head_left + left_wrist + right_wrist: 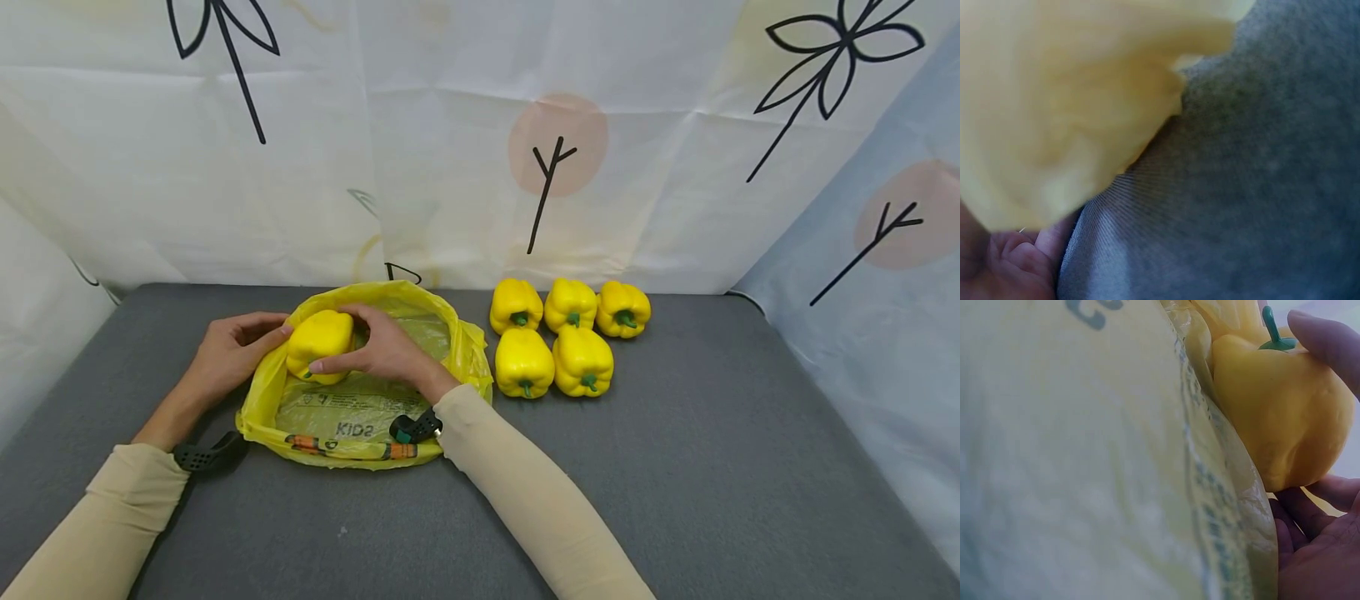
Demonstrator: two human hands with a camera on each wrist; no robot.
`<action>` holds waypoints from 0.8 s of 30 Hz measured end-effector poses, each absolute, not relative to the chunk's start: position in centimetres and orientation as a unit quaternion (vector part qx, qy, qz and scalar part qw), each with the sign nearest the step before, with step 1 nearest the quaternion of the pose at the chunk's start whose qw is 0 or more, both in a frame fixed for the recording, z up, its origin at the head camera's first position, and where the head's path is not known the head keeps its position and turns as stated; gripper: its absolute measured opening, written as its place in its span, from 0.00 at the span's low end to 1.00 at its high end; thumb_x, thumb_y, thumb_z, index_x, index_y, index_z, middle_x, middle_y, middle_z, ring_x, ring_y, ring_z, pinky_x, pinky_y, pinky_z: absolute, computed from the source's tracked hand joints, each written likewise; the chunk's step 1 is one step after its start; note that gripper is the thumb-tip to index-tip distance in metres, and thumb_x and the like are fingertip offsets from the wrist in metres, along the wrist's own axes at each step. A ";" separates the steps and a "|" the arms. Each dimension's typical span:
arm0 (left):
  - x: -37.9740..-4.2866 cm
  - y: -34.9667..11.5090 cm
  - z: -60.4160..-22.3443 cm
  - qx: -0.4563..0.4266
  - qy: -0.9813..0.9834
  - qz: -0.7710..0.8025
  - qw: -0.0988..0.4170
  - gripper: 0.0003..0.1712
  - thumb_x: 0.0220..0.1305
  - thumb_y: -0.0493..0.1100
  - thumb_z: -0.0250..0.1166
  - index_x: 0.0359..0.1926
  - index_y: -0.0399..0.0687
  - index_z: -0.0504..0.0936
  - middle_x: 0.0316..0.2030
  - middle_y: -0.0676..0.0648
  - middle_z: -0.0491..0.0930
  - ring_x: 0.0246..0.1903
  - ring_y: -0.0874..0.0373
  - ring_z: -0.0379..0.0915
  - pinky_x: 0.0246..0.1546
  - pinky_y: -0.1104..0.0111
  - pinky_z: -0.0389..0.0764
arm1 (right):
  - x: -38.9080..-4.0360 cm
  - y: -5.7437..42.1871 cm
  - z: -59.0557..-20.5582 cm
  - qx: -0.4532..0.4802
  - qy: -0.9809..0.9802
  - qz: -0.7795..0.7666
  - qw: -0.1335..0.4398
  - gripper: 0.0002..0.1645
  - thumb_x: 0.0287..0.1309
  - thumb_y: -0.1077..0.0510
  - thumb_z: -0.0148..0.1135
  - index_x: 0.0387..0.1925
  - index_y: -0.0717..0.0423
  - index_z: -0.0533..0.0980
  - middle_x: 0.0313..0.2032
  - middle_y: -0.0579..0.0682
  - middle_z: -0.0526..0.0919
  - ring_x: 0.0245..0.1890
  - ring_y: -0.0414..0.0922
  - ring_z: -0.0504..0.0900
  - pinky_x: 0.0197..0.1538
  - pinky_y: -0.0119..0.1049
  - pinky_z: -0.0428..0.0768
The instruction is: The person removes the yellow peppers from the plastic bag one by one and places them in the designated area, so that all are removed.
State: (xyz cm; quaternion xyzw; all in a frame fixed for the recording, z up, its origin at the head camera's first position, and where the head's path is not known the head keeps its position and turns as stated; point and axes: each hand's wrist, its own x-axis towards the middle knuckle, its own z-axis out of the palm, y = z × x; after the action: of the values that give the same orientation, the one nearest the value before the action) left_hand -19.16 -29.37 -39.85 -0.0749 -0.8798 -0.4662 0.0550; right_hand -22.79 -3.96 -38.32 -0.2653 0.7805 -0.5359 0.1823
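Note:
A yellow plastic bag (375, 454) lies on the grey table with its mouth spread wide and its rim rolled outward. My right hand (393, 346) reaches over the bag and grips a yellow bell pepper (321, 343) at the left inside of the rim. In the right wrist view, thumb and fingers hold that bell pepper (1282, 415) from opposite sides, its green stem showing. At the bag's left side, my left hand (228, 358) pinches the rim, thumb by the pepper. The left wrist view shows yellow plastic (1072, 112) covering most of that hand.
Several more yellow bell peppers (583, 360) sit in two rows right of the bag, stems toward me. The grey table (712, 467) extends to the right and front. A patterned white cloth (450, 167) hangs behind it.

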 end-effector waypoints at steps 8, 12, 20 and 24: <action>-19.2 -29.3 -39.9 -0.076 -0.878 -0.470 0.054 0.27 0.76 0.48 0.61 0.64 0.31 0.77 0.45 0.59 0.79 0.38 0.74 0.78 0.34 0.77 0.82 | -22.7 -3.8 -38.3 -0.259 0.780 -0.538 0.189 0.54 0.52 0.47 0.80 0.75 0.52 0.62 0.64 0.43 0.71 0.55 0.36 0.73 0.58 0.30 0.75; -19.3 -29.5 -40.0 -0.079 -0.877 -0.470 0.053 0.27 0.76 0.48 0.61 0.64 0.31 0.76 0.43 0.65 0.78 0.37 0.74 0.78 0.34 0.77 0.82 | -22.7 -3.8 -38.4 -0.258 0.773 -0.548 0.191 0.53 0.52 0.48 0.80 0.75 0.52 0.62 0.62 0.42 0.72 0.54 0.36 0.73 0.57 0.30 0.75; -19.0 -29.5 -39.9 -0.084 -0.877 -0.471 0.047 0.27 0.76 0.48 0.60 0.64 0.32 0.76 0.44 0.59 0.80 0.37 0.71 0.79 0.33 0.75 0.83 | -22.8 -3.6 -38.4 -0.254 0.761 -0.563 0.197 0.52 0.52 0.49 0.80 0.74 0.50 0.63 0.57 0.40 0.73 0.51 0.38 0.74 0.52 0.31 0.78; -19.0 -29.3 -39.8 -0.089 -0.874 -0.475 0.050 0.27 0.76 0.49 0.60 0.64 0.32 0.77 0.44 0.62 0.80 0.37 0.70 0.80 0.33 0.74 0.83 | -22.8 -3.5 -38.3 -0.256 0.751 -0.574 0.203 0.52 0.52 0.51 0.80 0.74 0.51 0.63 0.55 0.40 0.74 0.51 0.39 0.75 0.50 0.31 0.79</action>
State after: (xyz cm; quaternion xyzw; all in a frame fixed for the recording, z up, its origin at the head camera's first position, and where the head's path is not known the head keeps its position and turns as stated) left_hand -18.98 -29.34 -39.82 -0.0895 -0.8740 -0.4750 0.0495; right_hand -22.80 -3.53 -38.28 -0.2558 0.7506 -0.5744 0.2033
